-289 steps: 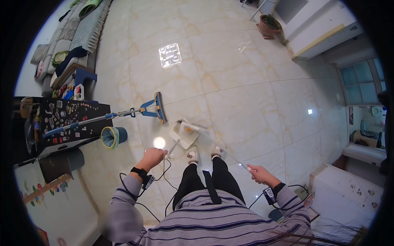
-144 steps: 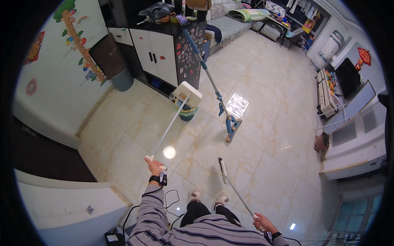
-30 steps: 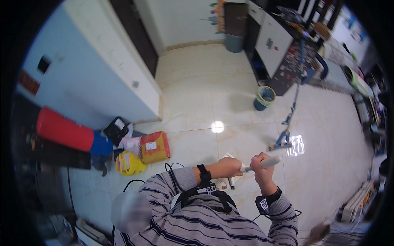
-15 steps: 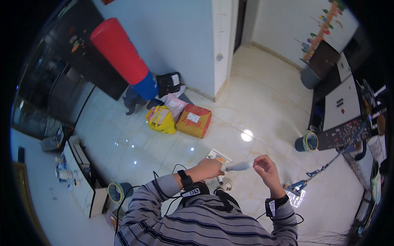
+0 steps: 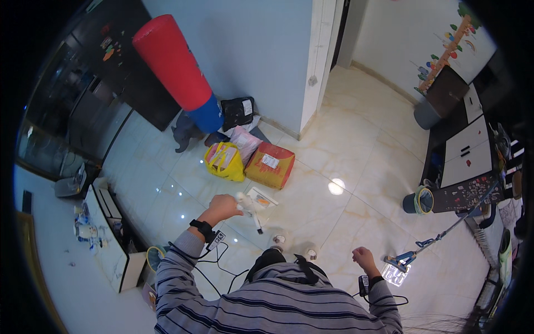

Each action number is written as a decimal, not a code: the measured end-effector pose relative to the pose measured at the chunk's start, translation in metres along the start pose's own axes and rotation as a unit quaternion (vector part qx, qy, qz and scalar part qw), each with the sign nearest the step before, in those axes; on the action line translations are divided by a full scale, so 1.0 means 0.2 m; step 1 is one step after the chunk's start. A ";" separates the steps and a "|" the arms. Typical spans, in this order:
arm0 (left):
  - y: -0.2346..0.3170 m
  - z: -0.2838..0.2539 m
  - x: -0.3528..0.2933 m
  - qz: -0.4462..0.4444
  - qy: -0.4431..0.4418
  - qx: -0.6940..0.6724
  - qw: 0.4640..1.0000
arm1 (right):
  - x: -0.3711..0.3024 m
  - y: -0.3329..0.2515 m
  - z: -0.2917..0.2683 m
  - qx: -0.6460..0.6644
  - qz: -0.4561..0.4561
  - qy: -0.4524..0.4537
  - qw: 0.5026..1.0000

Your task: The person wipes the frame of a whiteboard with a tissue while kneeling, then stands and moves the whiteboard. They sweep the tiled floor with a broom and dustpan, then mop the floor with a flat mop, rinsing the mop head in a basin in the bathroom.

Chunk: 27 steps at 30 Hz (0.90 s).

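My left hand (image 5: 224, 206), stretched forward left of my body, is closed on a pale, whitish thing (image 5: 245, 200). Its kind is unclear; it pokes out past the fingers on the right side. Just below it shows a thin white stick with a dark end (image 5: 257, 223); I cannot tell whether it is part of the held thing or lies on the floor. Beyond it lies a flat white package with an orange patch (image 5: 262, 198). My right hand (image 5: 363, 259) is held low on the right, fingers curled in, with nothing visible in it and apart from the left.
Ahead on the tiled floor are a yellow bag (image 5: 225, 162), a red and tan box (image 5: 271, 166) and a red and blue punching bag (image 5: 172, 64). On the right are a mop (image 5: 403, 259), a bin (image 5: 418, 201) and a cabinet (image 5: 467, 156). A low cabinet (image 5: 105, 239) stands left.
My left hand has moved left and forward with the pale thing. My right hand has dropped lower, away from the thing's tip, and its fingers are more curled. The view has shifted slightly.
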<state>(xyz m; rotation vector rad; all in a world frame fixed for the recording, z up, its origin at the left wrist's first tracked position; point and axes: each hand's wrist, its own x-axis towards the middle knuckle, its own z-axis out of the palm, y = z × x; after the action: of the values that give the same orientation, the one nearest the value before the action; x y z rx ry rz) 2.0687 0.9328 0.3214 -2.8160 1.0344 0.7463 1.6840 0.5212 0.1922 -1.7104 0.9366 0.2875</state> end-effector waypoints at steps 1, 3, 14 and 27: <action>-0.06 0.01 0.03 -0.008 -0.003 -0.009 1.000 | -0.02 0.08 0.01 -0.009 0.018 0.009 1.000; -0.18 0.04 0.09 -0.012 -0.002 -0.012 1.000 | -0.07 0.22 0.02 -0.018 0.056 0.019 0.998; -0.58 0.22 0.26 0.011 0.034 -0.060 0.998 | -0.39 0.59 0.06 0.047 0.264 0.065 0.961; -0.67 0.33 0.22 0.044 0.124 0.038 0.991 | -0.21 0.41 0.08 0.041 0.212 0.005 0.976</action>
<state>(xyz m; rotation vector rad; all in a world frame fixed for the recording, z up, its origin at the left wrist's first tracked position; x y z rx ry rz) 2.1521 1.0238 0.2282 -2.8654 1.1999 0.3592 1.6027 0.5471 0.1537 -1.4264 1.3014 0.5128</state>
